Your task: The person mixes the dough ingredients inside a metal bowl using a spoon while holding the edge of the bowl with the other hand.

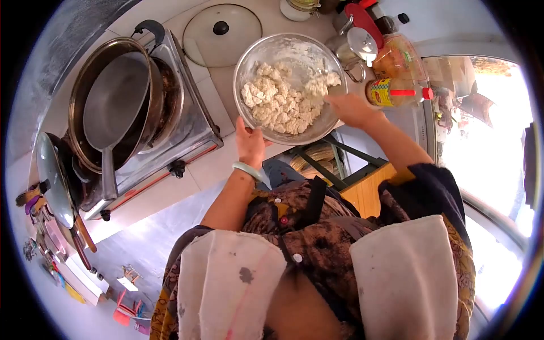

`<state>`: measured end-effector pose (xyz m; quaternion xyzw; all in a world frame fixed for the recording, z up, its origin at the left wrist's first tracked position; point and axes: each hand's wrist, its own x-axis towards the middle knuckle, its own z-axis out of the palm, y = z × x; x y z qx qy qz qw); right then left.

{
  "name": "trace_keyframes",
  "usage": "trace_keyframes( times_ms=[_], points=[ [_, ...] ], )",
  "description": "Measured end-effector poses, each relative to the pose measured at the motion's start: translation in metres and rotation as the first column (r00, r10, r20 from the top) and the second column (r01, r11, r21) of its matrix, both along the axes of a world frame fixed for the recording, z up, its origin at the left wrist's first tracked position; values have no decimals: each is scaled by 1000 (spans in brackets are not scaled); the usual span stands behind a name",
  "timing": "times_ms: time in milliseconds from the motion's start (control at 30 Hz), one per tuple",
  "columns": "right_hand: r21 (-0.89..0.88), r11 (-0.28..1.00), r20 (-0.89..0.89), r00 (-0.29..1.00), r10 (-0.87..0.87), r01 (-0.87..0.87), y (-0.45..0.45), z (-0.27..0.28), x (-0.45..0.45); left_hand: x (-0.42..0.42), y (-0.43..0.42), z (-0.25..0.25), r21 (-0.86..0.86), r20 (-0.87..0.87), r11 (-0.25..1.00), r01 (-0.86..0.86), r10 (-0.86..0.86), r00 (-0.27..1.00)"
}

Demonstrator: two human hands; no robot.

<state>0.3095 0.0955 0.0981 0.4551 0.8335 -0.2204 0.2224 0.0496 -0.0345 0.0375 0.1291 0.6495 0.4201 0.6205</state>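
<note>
A shiny metal mixing bowl [249, 62] stands on the counter with crumbly, pale dough [283, 105] lumped inside and flour smeared on its far wall. My left hand [249, 140], with a pale bangle at the wrist, grips the near-left rim of the bowl. Over the right rim, my right hand [356, 110] is closed, its fingers curled in toward the bowl. A clump of dough [322, 85] sits just beyond those fingers. Whatever the right hand holds is hidden by the dough and the fingers.
Left of the bowl is a gas stove [187, 96] bearing a large pan and a grey saucepan [116, 102]. A glass lid [207, 42] lies behind. To the right are a metal pot [360, 45] and a red-capped bottle [396, 92]. A wooden stool [365, 190] stands below.
</note>
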Motion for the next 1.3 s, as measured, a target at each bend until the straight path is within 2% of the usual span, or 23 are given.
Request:
trace_keyframes(
  times_ms=[100,200,267,367,433,467,533,600,700,800,900,1067,1167,1267,1300],
  points=[
    [-44,991,55,991,-124,127,-10,-8,-5,-2,-1,6,-14,-56,1000,28,-29,998],
    [23,980,-204,961,-187,196,0,-31,-21,-3,-1,6,-34,-73,994,108,-111,991],
    [90,981,-339,931,-133,173,11,-61,-45,-5,1,7,-20,-75,990,137,-138,988],
    [11,981,-352,919,-178,194,31,-52,-93,-7,2,8,29,-79,989,148,-145,986],
    [95,984,-407,908,-102,153,24,-73,-73,-8,0,6,41,-89,986,164,-160,983],
    [152,981,-430,902,-46,122,30,-79,-58,-5,0,6,-7,-100,993,119,-119,988],
    [5,992,-355,927,-117,127,13,-61,-20,-3,-2,3,1,-77,997,77,-77,994],
    [34,994,-230,969,-93,103,-7,-44,9,-2,-3,0,15,-62,998,60,-59,996],
    [-79,988,-106,984,-140,133,-14,-18,-10,-4,-2,-1,45,-70,996,74,-71,995],
    [24,983,-389,907,-160,184,6,-64,-41,-6,-1,-1,41,-63,994,99,-97,993],
    [42,978,-360,916,-174,203,31,-72,-80,-8,-1,2,-1,-64,993,122,-122,991],
    [85,965,-336,919,-205,247,29,-66,-17,-4,-1,4,5,-53,996,84,-83,995],
    [65,983,-193,969,-155,170,3,-31,5,-2,-2,-1,69,-32,997,40,-38,999],
    [6,972,-161,960,-230,234,-2,-32,-1,-1,-2,-2,92,-89,996,3,5,996],
    [22,961,-224,938,-263,275,2,-37,-8,-3,-2,-2,65,-67,998,26,-22,997]
  ],
)
